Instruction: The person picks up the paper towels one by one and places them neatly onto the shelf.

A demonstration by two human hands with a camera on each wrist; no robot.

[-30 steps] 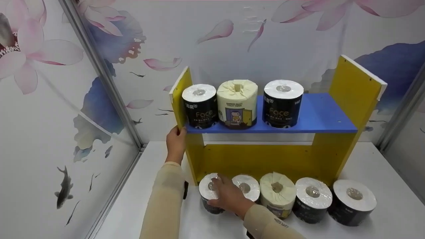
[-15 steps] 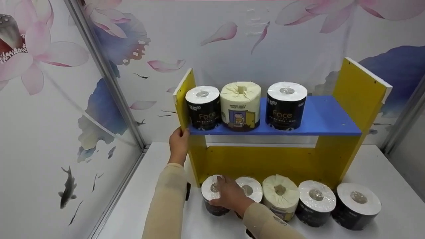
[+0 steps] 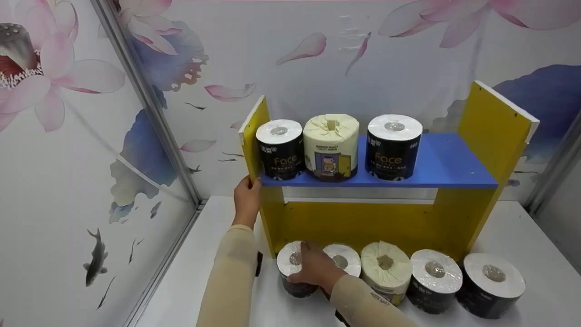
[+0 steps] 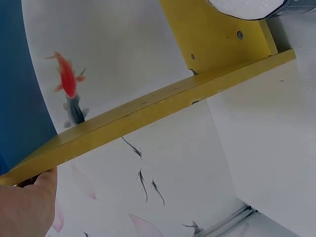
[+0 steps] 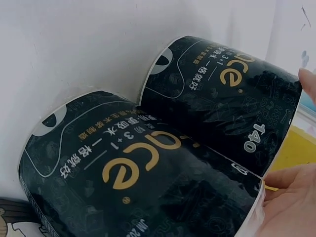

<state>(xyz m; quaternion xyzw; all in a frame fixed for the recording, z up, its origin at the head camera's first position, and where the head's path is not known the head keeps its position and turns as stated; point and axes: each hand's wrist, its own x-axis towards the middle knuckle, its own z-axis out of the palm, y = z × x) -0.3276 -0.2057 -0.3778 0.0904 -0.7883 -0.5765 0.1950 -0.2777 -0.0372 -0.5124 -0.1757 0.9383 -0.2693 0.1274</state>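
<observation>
My left hand (image 3: 247, 202) grips the front edge of the yellow left side panel (image 3: 253, 136) of a shelf, level with the blue board (image 3: 447, 159). In the left wrist view the thumb side of that hand lies against the panel's edge (image 4: 148, 109). My right hand (image 3: 320, 269) holds the leftmost black-wrapped toilet roll (image 3: 287, 263) of the front row from above. In the right wrist view one digit is at that roll's far rim and fingers (image 5: 284, 177) reach between it and the neighbouring toilet roll (image 5: 163, 182).
On the blue board stand two black toilet rolls (image 3: 282, 159) (image 3: 394, 150) and a cream-wrapped one (image 3: 331, 145). Right of my hand, the front row on the white table (image 3: 181, 281) continues with another cream roll (image 3: 386, 268) and black rolls (image 3: 435, 277) (image 3: 492, 281).
The head view has shifted slightly, so the scene sits a little lower and further right. Both hands keep their places on the shelf panel and the toilet roll.
</observation>
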